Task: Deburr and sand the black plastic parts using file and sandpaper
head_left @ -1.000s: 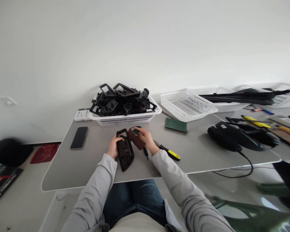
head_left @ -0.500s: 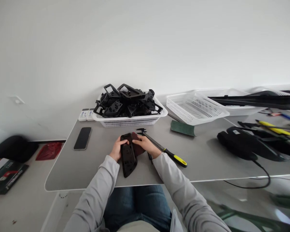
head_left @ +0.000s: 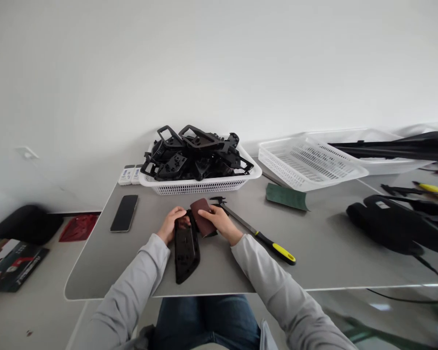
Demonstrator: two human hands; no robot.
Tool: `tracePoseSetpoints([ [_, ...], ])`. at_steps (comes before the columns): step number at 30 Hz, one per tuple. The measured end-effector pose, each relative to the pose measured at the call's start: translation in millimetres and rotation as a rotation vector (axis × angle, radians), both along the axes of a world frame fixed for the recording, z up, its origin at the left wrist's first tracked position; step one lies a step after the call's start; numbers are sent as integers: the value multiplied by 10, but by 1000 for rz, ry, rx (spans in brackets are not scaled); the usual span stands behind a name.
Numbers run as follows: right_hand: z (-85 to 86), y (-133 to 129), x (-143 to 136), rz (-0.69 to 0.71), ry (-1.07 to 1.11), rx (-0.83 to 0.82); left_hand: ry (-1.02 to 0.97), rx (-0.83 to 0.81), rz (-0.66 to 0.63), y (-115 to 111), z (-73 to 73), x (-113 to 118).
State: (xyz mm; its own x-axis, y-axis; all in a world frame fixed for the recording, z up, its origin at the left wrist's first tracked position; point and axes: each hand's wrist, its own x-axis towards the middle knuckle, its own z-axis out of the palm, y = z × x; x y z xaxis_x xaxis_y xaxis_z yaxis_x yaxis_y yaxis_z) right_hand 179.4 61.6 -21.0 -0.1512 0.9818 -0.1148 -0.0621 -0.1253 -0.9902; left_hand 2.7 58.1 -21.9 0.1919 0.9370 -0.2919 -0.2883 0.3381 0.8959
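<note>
My left hand (head_left: 172, 224) is closed around the upper end of a long black plastic part (head_left: 186, 253), which slants toward the table's front edge. Between the fingers of my right hand (head_left: 221, 222) is a piece of reddish-brown sandpaper (head_left: 201, 217), bent and close against the part's upper right side. Whether the sandpaper touches the part I cannot tell. Right of that hand lies a file (head_left: 257, 234) with a black and yellow handle. Something dark, partly hidden, lies under the sandpaper.
A white basket (head_left: 200, 186) heaped with black plastic parts stands behind my hands. A phone (head_left: 124, 213) lies left. Green sandpaper (head_left: 286, 196), a white tray (head_left: 306, 163) and a black bag-like object (head_left: 390, 221) are on the right.
The black part has come slightly left and toward me. My right hand has drawn the sandpaper off its edge, so more of the sheet shows. The view has shifted a little.
</note>
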Motion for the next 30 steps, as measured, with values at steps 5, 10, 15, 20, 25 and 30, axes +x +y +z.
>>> tracePoseSetpoints([
  [5,-49,-85,-40,3,4,29,249,113,-72,-7,-15,5],
  [10,-44,-120,-24,-17,10,-3,302,127,-63,-22,-30,-11],
  [15,1,-176,2,5,20,-24,365,131,-32,-64,12,-13],
  [20,15,-210,0,22,-26,56,324,98,-74,-92,31,12],
  [25,-18,-200,1,58,-56,78,288,81,-88,-83,12,14],
  [30,-14,-193,25,11,-105,83,315,52,-119,-94,2,37],
])
